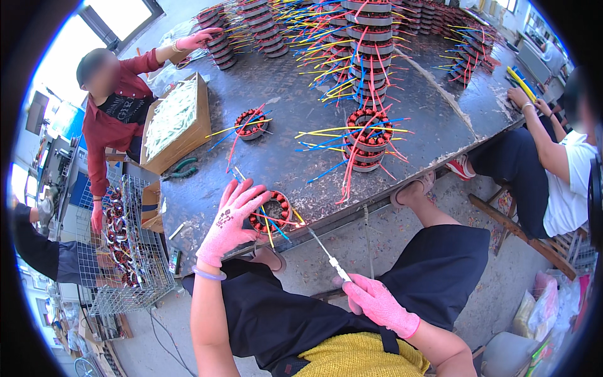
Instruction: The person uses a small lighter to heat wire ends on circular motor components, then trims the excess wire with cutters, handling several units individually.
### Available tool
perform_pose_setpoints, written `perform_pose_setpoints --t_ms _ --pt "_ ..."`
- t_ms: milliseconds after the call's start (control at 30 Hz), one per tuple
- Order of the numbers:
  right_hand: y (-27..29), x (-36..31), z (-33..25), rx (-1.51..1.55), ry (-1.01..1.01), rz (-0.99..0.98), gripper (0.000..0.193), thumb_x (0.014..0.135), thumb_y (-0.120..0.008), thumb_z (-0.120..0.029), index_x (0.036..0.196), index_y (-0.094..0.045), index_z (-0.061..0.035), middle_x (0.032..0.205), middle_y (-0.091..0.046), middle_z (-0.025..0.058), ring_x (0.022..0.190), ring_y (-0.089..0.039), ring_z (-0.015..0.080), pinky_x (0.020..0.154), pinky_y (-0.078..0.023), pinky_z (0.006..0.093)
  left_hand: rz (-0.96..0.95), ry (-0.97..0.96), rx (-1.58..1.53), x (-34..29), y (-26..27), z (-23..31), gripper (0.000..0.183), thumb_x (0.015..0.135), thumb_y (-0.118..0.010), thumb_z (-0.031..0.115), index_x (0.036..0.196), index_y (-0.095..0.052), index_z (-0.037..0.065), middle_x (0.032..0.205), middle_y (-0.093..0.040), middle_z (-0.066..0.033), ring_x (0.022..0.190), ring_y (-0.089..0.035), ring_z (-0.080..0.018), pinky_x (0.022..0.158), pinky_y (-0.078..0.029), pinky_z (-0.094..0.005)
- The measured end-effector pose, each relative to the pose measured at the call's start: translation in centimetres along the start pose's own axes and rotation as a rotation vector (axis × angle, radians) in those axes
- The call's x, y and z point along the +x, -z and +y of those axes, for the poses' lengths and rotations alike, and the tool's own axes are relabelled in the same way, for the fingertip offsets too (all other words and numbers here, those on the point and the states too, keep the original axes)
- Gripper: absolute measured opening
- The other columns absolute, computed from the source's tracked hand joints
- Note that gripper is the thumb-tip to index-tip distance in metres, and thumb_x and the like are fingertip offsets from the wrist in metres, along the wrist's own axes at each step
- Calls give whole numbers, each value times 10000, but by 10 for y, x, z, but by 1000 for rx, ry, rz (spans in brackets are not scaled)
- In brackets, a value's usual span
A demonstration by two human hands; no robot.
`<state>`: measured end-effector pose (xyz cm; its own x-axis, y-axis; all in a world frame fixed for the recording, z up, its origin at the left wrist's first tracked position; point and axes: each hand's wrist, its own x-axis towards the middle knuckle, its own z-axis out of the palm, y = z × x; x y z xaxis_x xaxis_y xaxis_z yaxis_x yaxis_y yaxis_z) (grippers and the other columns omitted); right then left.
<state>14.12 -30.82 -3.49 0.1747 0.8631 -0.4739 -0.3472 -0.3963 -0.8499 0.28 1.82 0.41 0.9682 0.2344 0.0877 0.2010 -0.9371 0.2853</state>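
Note:
My left hand, in a pink glove with a purple bangle at the wrist, curves around the left side of a motor stator. The ring has red windings, with yellow, blue and red leads sticking out, and it sits at the table's near edge. In a pink glove too, my right hand is closed around the white handle of a slim tool with a long thin metal shaft. Its tip reaches the red leads at the ring's right side, where a small bright spot shows. What the tip does there is too small to tell.
Another stator lies farther back, beside pliers and a carton of pale sleeves. Tall stator stacks stand on the dark table. Co-workers sit right and stand left, by a wire basket.

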Motion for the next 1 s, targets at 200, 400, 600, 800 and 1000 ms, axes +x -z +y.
perform_pose_setpoints --t_ms 200,400,600,800,1000 --pt "-1 -4 -8 38 -22 24 390 1057 -470 -292 1306 -593 -17 643 -495 -20 577 -441 61 553 -376 254 20 22 -47 0 0 2 906 527 -889 237 1375 -584 141 1419 -541 -69 1439 -377 -314 1231 -208 -505" --pt "2 -14 -15 93 -33 69 389 1048 -497 -278 1305 -591 -1 688 -491 -31 603 -444 58 556 -363 243 115 -1 -92 -2 -2 8 876 487 -919 283 1275 -580 103 1297 -585 -82 1377 -439 -317 1232 -204 -515" --pt "7 -33 -21 169 30 106 406 1045 -522 -279 1319 -572 17 697 -474 -48 612 -432 45 563 -350 225 52 -35 -37 3 1 12 963 530 -909 361 1358 -517 63 1318 -569 -117 1363 -445 -326 1239 -186 -513" --pt "9 -50 -19 173 104 94 375 1050 -513 -252 1316 -576 4 676 -487 -45 602 -427 43 560 -327 213 -62 -28 -65 2 3 7 1003 528 -912 395 1398 -518 89 1365 -550 -130 1355 -441 -355 1210 -248 -502" --pt "20 -70 -36 142 157 221 358 1049 -520 -253 1271 -603 16 643 -481 -51 557 -398 35 515 -285 204 222 128 -695 -21 41 48 1037 600 -927 368 1457 -459 17 1380 -564 -143 1293 -534 -275 1111 -399 -395"
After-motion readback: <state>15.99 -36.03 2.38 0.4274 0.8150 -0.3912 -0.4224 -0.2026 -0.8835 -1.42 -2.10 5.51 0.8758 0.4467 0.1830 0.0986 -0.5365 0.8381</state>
